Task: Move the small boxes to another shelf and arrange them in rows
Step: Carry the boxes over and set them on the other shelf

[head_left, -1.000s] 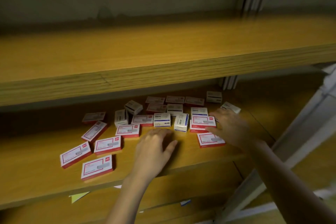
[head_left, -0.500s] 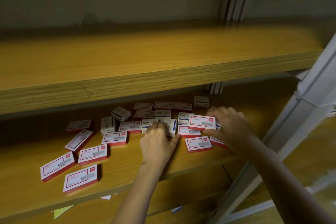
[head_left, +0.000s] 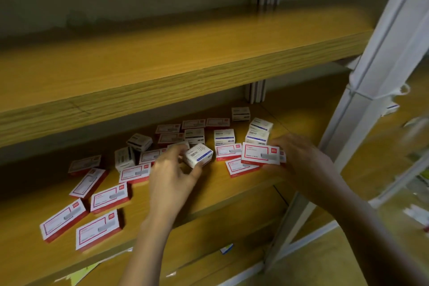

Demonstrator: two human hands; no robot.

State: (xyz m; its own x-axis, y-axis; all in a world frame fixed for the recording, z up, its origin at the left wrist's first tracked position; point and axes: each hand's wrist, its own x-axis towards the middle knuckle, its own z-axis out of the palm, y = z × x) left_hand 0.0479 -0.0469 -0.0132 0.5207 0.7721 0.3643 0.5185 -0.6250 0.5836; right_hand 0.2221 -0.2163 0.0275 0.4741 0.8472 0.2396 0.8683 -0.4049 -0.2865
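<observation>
Several small boxes lie scattered on the lower wooden shelf (head_left: 222,195). Flat red-and-white ones (head_left: 109,197) fill the left and front; white ones with blue print (head_left: 224,137) sit further back. My left hand (head_left: 173,174) grips a white-and-blue box (head_left: 199,155) between thumb and fingers, lifted and tilted above the shelf. My right hand (head_left: 299,160) holds a red-and-white box (head_left: 260,153) by its right end, raised over other boxes near the shelf's right edge.
An empty wooden shelf (head_left: 162,58) runs above, its thick front edge overhanging the boxes. A white metal upright (head_left: 362,90) slants down the right side. Below the lower shelf lie scraps of paper (head_left: 79,274). Glass and blurred items show at far right.
Both hands reached in from the shelf's front. The left one closed on a white-and-blue box and lifted it; the right one picked up a red-and-white box. The view shifted right.
</observation>
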